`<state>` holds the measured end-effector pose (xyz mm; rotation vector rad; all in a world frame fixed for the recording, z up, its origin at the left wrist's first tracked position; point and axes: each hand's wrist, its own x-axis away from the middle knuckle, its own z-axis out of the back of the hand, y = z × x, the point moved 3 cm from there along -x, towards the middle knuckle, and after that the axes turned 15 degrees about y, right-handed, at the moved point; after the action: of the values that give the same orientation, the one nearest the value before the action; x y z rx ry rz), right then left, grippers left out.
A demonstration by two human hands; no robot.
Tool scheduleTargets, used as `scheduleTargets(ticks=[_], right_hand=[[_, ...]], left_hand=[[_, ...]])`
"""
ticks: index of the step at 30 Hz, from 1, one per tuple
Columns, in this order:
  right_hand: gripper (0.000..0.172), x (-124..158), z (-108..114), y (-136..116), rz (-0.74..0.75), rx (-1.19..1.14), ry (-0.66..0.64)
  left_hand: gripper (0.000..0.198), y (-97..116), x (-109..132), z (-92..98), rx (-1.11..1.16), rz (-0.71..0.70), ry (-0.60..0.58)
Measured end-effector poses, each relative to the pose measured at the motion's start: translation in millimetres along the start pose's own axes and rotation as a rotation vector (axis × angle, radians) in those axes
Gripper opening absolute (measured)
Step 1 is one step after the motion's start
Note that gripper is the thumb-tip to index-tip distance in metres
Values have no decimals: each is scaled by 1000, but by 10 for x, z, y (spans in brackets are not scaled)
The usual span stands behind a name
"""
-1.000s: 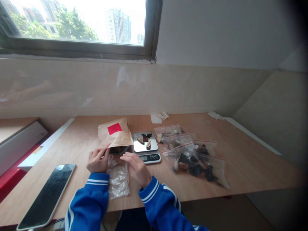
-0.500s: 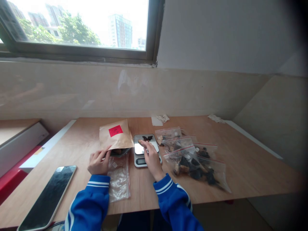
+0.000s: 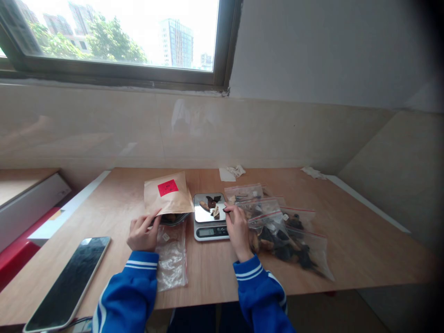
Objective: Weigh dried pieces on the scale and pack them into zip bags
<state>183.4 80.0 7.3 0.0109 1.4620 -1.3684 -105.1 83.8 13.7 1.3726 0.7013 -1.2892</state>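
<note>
On the kitchen scale [image 3: 212, 232] lie several dried pieces [image 3: 212, 202], dark, tan and whitish. My right hand [image 3: 237, 227] is at the plate's right edge with thumb and fingers pinched; a small dark piece [image 3: 225, 209] shows at the fingertips. My left hand [image 3: 144, 232] grips the lower edge of a brown paper bag [image 3: 165, 200] with a red label. Partly under that bag stands a dark dish [image 3: 178, 220] with brown contents, mostly hidden. A clear zip bag [image 3: 171, 263] lies flat beside my left wrist.
Several zip bags of dried pieces [image 3: 289, 243] overlap to the right of the scale. A phone [image 3: 71, 282] lies at the left. Crumpled tissue [image 3: 236, 171] and another tissue [image 3: 313, 173] are near the wall, below a window [image 3: 121, 37].
My right hand has moved right, from over the scale plate to its right edge, uncovering the pieces and the display. My left hand stays on the paper bag.
</note>
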Motion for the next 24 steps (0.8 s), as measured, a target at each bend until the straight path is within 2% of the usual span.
scheduleTargets(ticks=[5,13,18,24], right_hand=[[21,-10,-4,69,107,112,-59],[26,57,-26,84,155,215,-147],[31,57,-38,-47,188,238,-123],[35,143,-135,-246,279,279,-218]], left_hand=[[23,7,0,3,-14,-5,8],[23,-5,12,1,-2,9,4],[22,22,-9,4,0,1,10],[22,36,-21,12,-9,-3,16]])
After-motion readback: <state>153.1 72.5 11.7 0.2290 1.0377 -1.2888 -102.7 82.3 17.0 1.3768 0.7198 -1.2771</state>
